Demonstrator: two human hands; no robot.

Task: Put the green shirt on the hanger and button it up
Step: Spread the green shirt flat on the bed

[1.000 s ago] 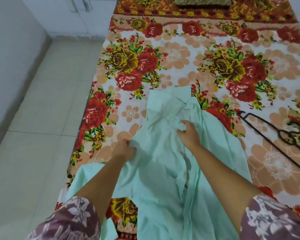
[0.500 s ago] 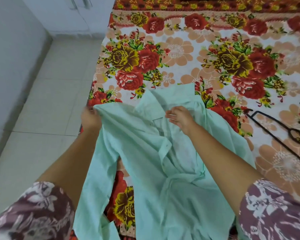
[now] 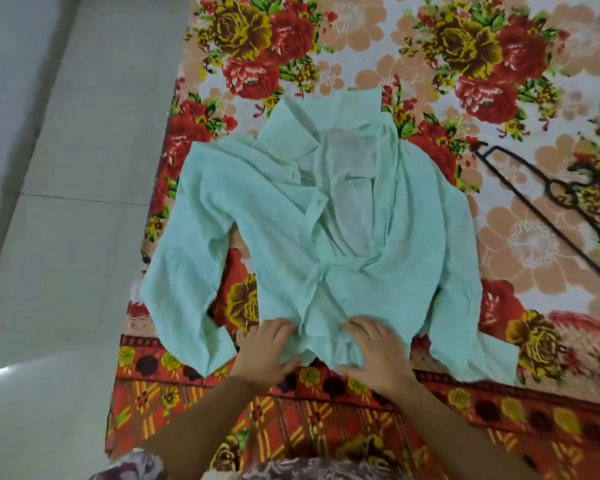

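The pale green shirt (image 3: pixel 284 216) lies spread on the flowered bedsheet, collar away from me, its front unbuttoned and open at the chest. Both sleeves trail down at the sides. My left hand (image 3: pixel 264 351) and my right hand (image 3: pixel 374 351) rest on the shirt's bottom hem near the bed's front edge, fingers pinching the fabric on each side of the placket. A black wire hanger (image 3: pixel 548 202) lies flat on the sheet to the right of the shirt, apart from it.
The bed's flowered sheet (image 3: pixel 395 36) fills most of the view, with a red patterned border (image 3: pixel 326 427) hanging at the front. Pale floor tiles (image 3: pixel 66 237) run along the left of the bed.
The shirt, held up by its shoulder and collar before, now lies spread flat. Both hands have come down from the collar area to the bottom hem.
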